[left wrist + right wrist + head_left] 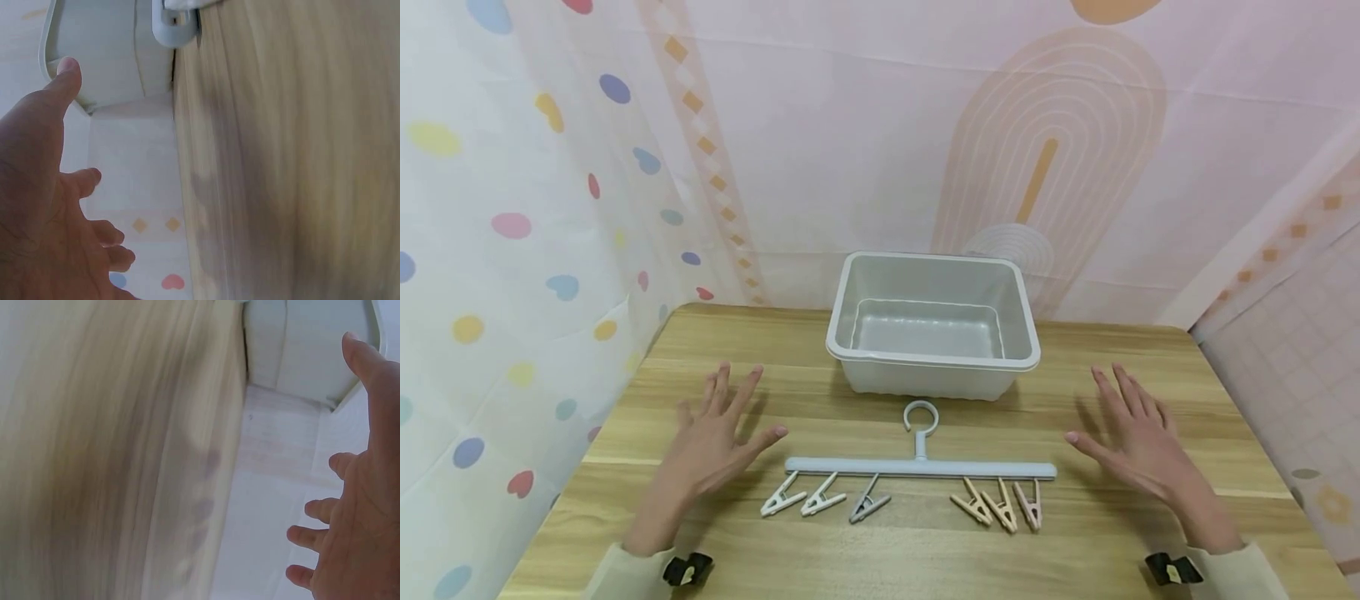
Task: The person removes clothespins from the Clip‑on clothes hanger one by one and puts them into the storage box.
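Spread fingers show on my left hand (pixel 711 446), which hovers over the table left of a pale blue-grey clip hanger (pixel 850 467) and holds nothing. Mirroring it on the other side, my right hand (pixel 1138 450) is also empty with fingers extended. The hanger lies flat, its hook (pixel 921 417) pointing toward the back. Along its front edge sit several clothespins: white ones (pixel 781 497) and a grey one (pixel 868 504) at left, tan ones (pixel 973 504) and a pink one (pixel 1030 507) at right. In the left wrist view the hanger's end (pixel 175 32) shows near the top.
Behind the hanger stands an empty grey-white plastic basin (pixel 932 379). Wooden tabletop (pixel 895 558) lies under everything. A patterned curtain (pixel 850 150) hangs along the back and both sides. Dark bands (pixel 687 570) sit at the wrists.
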Available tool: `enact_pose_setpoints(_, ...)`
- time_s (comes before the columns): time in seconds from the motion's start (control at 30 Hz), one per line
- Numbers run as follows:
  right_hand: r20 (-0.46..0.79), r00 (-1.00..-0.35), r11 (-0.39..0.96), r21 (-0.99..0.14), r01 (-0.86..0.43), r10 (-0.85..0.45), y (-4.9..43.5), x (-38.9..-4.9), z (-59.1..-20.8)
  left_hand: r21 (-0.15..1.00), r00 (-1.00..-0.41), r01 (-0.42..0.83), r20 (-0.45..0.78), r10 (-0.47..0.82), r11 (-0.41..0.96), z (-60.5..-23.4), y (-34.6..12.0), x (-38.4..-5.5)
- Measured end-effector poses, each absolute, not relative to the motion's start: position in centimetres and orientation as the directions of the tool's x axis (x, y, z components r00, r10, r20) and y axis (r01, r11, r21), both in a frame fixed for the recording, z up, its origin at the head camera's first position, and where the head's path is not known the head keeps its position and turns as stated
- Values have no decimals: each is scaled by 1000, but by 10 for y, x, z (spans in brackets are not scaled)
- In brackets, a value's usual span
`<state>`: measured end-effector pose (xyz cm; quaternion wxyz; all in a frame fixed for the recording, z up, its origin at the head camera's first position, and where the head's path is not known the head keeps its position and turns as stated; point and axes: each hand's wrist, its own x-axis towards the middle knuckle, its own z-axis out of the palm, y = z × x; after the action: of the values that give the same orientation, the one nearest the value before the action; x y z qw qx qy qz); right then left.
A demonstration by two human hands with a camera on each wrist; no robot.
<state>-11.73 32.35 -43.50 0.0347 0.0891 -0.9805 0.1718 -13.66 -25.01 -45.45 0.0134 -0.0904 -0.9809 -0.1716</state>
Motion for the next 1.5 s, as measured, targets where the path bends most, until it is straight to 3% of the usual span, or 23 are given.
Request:
enact_pose_setpoints(0.83, 98, -944, 849, -416, -326, -315, 268, -109, -440, 417, -933, 357, 126, 336, 836, -448, -196, -119)
enact_pose_setpoints(1.5, 130, -864, 712, -514, -479, -487, 234, -108, -456, 650, -908, 374, 112, 404, 661, -460, -166, -116)
